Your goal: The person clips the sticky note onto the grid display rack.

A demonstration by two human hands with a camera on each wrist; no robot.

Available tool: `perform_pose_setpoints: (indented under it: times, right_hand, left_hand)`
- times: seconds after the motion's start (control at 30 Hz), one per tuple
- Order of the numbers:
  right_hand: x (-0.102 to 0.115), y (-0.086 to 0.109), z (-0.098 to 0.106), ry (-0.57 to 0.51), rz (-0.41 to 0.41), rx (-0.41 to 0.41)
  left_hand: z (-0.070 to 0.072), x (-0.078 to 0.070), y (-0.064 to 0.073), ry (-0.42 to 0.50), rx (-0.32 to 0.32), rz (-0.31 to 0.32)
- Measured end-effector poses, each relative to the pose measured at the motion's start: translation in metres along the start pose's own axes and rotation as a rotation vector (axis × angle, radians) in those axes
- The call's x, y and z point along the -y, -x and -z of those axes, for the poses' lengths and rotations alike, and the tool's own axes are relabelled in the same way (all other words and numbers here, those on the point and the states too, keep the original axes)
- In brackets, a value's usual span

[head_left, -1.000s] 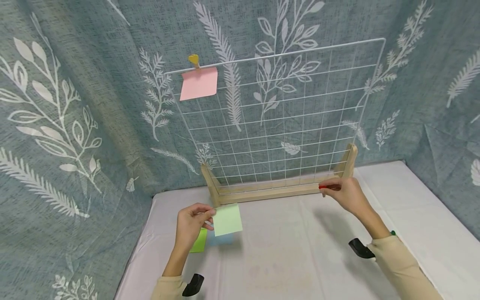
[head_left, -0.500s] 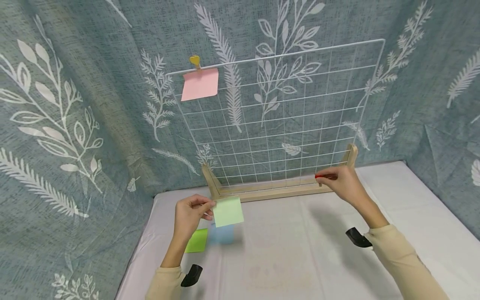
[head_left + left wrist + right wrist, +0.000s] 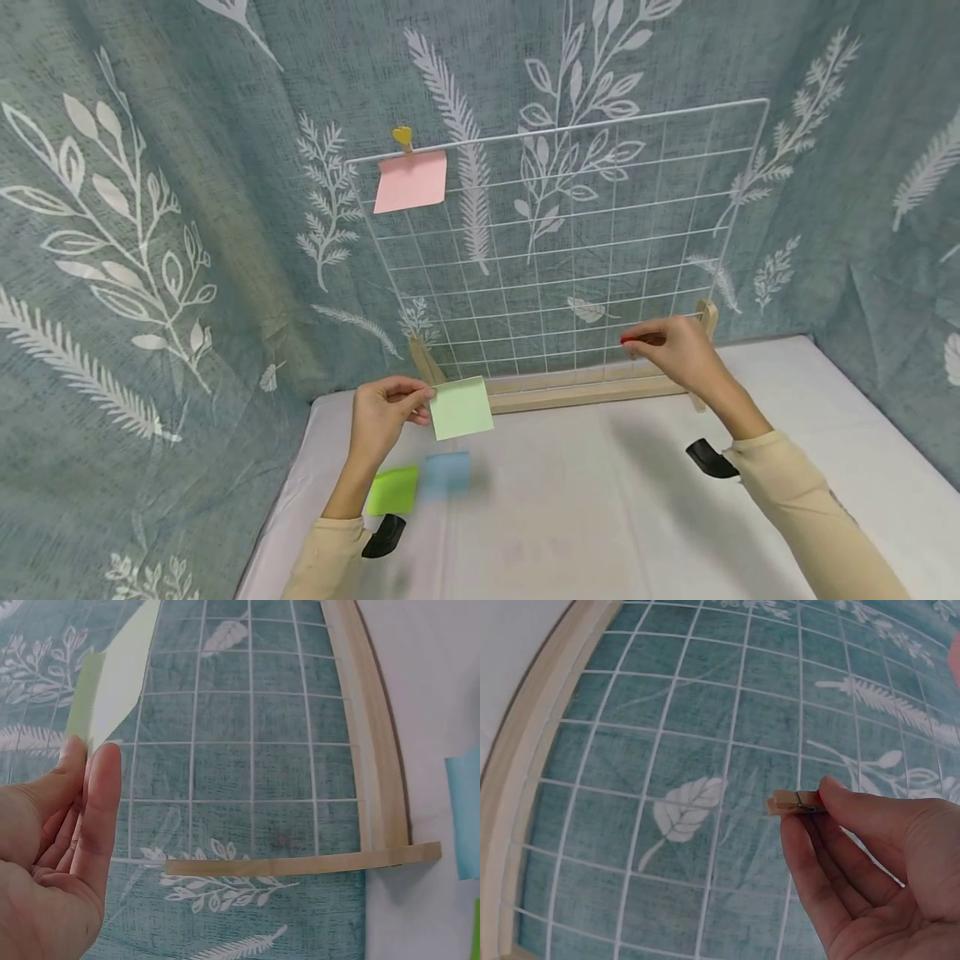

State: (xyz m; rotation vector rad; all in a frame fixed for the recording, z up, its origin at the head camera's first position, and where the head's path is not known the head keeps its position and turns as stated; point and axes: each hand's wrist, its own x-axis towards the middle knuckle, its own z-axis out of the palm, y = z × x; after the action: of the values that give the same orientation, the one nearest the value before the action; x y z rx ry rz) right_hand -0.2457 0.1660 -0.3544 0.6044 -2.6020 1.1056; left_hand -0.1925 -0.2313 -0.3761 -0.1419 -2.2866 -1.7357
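Observation:
Between thumb and fingers, my left hand pinches a pale green sticky note by its left edge, raised above the table before the rack's lower left. My right hand pinches a small wooden clothespin with a red piece on it, in front of the rack's lower right. In the right wrist view the clothespin's tip points away from the fingers. The white wire grid rack stands in a wooden base. A pink sticky note hangs at its top left under a yellow heart clothespin.
On the white table lie a bright green sticky note and a blue sticky note, near the left forearm. A grey-green leaf-patterned curtain surrounds the table at the back and sides.
Both hands have risen in the head view, the left with the pale green note, the right with the clothespin. The right hand has also shifted left. The head view has tilted slightly.

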Motion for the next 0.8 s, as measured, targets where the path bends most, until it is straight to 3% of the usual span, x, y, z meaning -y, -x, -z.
perform_pose_setpoints:
  times: [0.43, 0.8]
  right_hand:
    - [0.021, -0.017, 0.008, 0.015, 0.002, -0.024]
    - [0.036, -0.033, 0.013, 0.004, 0.091, -0.033]
  left_hand:
    - [0.001, -0.013, -0.016, 0.009, 0.017, -0.056]
    - [-0.004, -0.029, -0.029, 0.03, 0.04, -0.147]
